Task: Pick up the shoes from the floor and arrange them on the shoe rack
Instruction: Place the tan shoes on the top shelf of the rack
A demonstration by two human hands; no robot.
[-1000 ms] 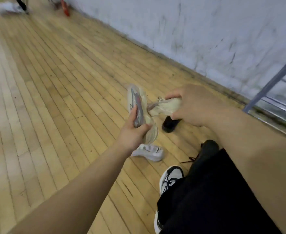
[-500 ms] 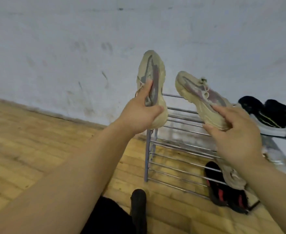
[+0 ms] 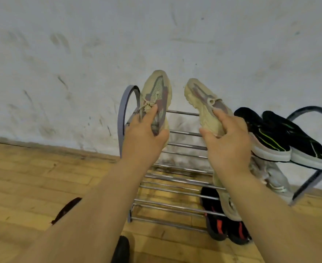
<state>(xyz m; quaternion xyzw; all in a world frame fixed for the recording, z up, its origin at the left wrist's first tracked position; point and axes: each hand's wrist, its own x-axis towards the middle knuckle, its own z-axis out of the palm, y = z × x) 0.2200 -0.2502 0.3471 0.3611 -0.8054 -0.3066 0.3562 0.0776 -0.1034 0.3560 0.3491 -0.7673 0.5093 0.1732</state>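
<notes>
My left hand [image 3: 143,137] grips a beige sneaker with a mauve stripe [image 3: 157,88], toe pointing up toward the wall. My right hand [image 3: 226,145] grips the matching beige sneaker [image 3: 202,99], toe pointing up and left. Both shoes hang just over the left half of the top tier of the metal shoe rack [image 3: 183,132], which stands against the white wall. I cannot tell whether the heels touch the bars.
A pair of black sneakers with white soles [image 3: 281,137] sits on the top tier's right side. Pale shoes [image 3: 274,175] lie on a lower tier, black-and-red shoes [image 3: 221,224] at the bottom. A dark shoe toe [image 3: 121,249] shows on the wooden floor [image 3: 32,183].
The view swung from the floor up to the rack. Both hands carried the beige sneakers from the floor to above the rack's top tier and drew lower over the bars.
</notes>
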